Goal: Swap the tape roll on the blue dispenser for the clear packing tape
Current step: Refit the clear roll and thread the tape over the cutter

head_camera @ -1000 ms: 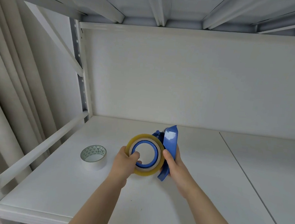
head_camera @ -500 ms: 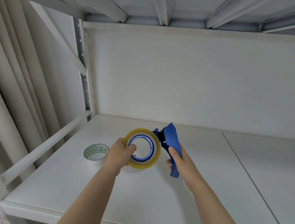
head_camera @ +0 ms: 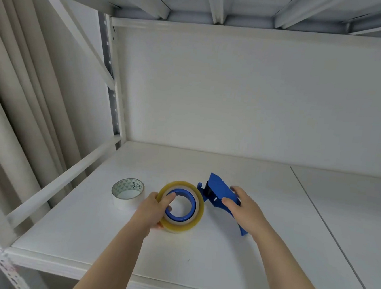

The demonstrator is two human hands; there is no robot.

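Note:
A yellowish clear tape roll (head_camera: 198,210) sits around the blue hub of the blue dispenser (head_camera: 218,194), low over the white shelf (head_camera: 197,260). My left hand (head_camera: 154,207) grips the roll's left rim, thumb hooked inside the hub. My right hand (head_camera: 246,210) holds the dispenser's blue handle from above, fingers over its top. A second roll, white with a green triangle pattern inside its core (head_camera: 128,193), lies flat on the shelf to the left, apart from both hands.
White shelf back wall (head_camera: 235,90) stands behind. A diagonal brace and rail (head_camera: 66,179) run along the left side. A seam (head_camera: 316,220) divides the shelf board at the right. The front edge (head_camera: 149,283) lies close below my arms.
Both hands have lowered the dispenser with the roll toward the shelf surface and tilted it flatter. The white patterned roll has not moved.

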